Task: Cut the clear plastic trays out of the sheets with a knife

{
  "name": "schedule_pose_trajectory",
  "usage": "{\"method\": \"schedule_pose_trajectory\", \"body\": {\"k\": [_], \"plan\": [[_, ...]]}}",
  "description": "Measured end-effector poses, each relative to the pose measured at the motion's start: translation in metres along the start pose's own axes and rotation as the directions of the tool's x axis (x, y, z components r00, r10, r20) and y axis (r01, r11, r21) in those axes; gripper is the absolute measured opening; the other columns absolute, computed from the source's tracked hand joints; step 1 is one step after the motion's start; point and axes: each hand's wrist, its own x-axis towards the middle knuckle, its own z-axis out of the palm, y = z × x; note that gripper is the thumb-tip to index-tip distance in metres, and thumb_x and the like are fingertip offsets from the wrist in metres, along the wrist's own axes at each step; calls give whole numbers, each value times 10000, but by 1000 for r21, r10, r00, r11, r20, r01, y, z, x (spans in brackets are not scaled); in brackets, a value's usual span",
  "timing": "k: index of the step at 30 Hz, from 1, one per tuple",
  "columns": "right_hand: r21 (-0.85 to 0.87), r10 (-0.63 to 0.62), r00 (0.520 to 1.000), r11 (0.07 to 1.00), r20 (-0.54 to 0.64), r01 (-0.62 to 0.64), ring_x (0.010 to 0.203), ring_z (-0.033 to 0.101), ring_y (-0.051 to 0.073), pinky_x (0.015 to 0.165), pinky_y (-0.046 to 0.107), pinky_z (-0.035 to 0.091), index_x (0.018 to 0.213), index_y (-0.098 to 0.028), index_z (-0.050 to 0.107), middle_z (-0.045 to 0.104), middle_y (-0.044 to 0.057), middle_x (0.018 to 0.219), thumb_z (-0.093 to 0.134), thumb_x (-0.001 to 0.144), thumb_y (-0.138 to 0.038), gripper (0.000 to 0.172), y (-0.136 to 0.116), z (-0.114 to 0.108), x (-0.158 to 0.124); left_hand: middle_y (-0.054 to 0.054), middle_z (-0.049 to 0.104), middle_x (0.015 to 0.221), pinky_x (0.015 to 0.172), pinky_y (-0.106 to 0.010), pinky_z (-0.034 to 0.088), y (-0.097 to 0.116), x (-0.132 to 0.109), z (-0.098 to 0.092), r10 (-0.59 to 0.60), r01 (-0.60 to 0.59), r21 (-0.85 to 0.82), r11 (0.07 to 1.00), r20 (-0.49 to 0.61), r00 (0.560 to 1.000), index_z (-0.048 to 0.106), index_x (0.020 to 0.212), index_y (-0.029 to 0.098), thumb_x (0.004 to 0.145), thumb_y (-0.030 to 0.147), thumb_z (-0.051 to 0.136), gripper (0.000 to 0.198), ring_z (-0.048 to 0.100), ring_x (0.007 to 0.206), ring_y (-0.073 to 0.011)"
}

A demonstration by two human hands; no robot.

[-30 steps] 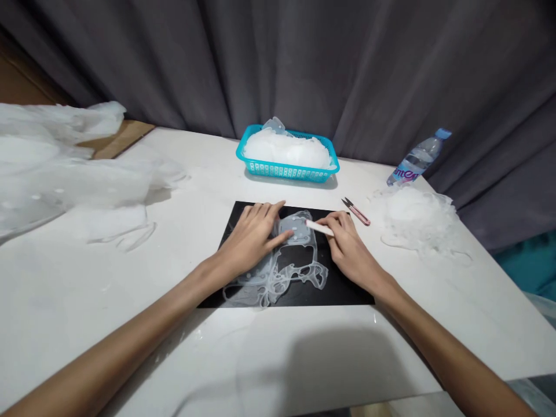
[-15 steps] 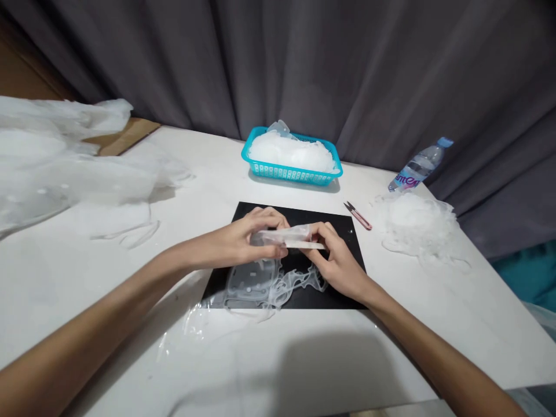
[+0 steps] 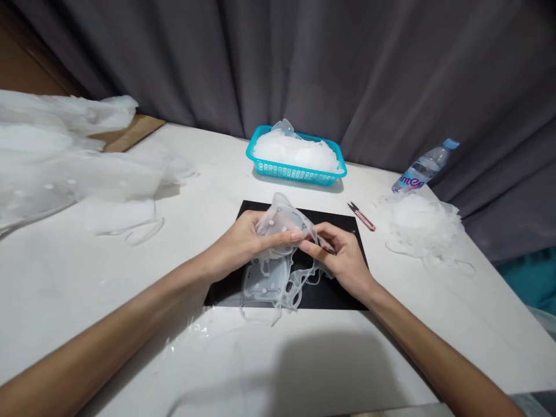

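Observation:
My left hand [image 3: 243,243] is closed on a translucent silicone sheet [image 3: 269,272] with small round studs, lifting its top part off the black mat [image 3: 347,289]. The lower part of the sheet hangs down with stringy trimmings trailing onto the mat. My right hand [image 3: 339,255] is closed just right of the sheet's raised edge, fingertips pinched close to my left thumb; a thin white tool barely shows in its fingers.
A turquoise basket [image 3: 295,171] heaped with translucent pieces stands behind the mat. Pink thread snips [image 3: 361,216] lie to the right, near a pile of white trimmings [image 3: 423,223] and a lying water bottle [image 3: 423,168]. Clear plastic sheets [image 3: 65,168] cover the table's left side.
The sheet lay flat on the mat under my hands; both hands have since lifted its upper part and folded it upward. The white tool has turned almost out of sight.

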Motion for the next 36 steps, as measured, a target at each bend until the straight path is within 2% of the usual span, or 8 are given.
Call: {"method": "schedule_pose_trajectory", "body": {"k": [10, 14, 16, 19, 23, 28, 31, 36], "plan": [[-131, -59, 995, 989, 86, 70, 765, 475, 174, 686, 302, 398, 902, -237, 663, 564, -3, 824, 669, 965, -333, 115, 0, -6, -4, -33, 762, 802, 588, -220, 499, -3, 1, 2, 30, -30, -16, 999, -22, 999, 800, 883, 160, 822, 495, 860, 346, 653, 666, -143], [-257, -89, 996, 963, -17, 82, 762, 484, 171, 691, 300, 384, 836, -232, 576, 573, -16, 817, 667, 904, -259, 117, 3, 0, -4, -7, 704, 708, 556, -215, 441, 2, -6, 13, 78, -76, 44, 996, -66, 995, 784, 798, 146, 786, 484, 878, 351, 596, 624, -132], [-323, -71, 995, 945, -65, 46, 756, 492, 172, 688, 300, 381, 809, -232, 546, 582, -21, 811, 675, 852, -233, 136, 8, 2, -2, -5, 693, 689, 540, -213, 415, 3, -9, 15, 60, -59, 42, 997, -30, 998, 785, 792, 147, 795, 481, 874, 345, 581, 610, -128], [-334, -54, 995, 942, -89, 22, 776, 517, 179, 718, 311, 400, 808, -236, 544, 625, -14, 842, 660, 808, -207, 120, 15, 0, 2, -33, 758, 811, 646, -232, 495, 2, -9, 11, 16, -8, -101, 995, 82, 997, 804, 885, 170, 873, 490, 815, 321, 664, 718, -155], [-162, -73, 997, 985, -40, 65, 853, 577, 184, 769, 321, 427, 817, -237, 535, 689, 17, 952, 648, 841, -209, 119, 14, -7, 4, -27, 751, 865, 736, -238, 515, 1, -6, 4, -13, 47, -206, 977, 163, 986, 784, 914, 178, 917, 482, 782, 303, 674, 786, -147], [265, 24, 968, 960, 249, -92, 782, 629, 178, 704, 306, 456, 978, -245, 557, 723, 22, 892, 741, 906, -447, 284, -9, -17, 0, 11, 704, 896, 689, -207, 462, 0, -4, 6, 42, -31, -94, 995, 119, 992, 733, 1010, 200, 878, 433, 839, 289, 619, 790, -123], [284, 58, 944, 946, 325, -156, 749, 632, 171, 717, 313, 472, 1098, -227, 605, 717, 13, 830, 747, 919, -500, 356, -19, -20, -1, 29, 656, 881, 692, -209, 459, -2, -3, 6, 81, -73, -89, 993, 91, 993, 681, 1010, 200, 878, 422, 834, 299, 592, 784, -119], [205, 113, 958, 964, 263, -170, 699, 627, 137, 748, 297, 479, 1101, -209, 673, 696, -30, 723, 769, 934, -433, 295, -18, -20, 0, 49, 587, 871, 667, -210, 449, 0, -5, 6, 106, -106, -11, 994, 105, 989, 617, 1039, 209, 811, 413, 882, 404, 560, 769, -119]]}}
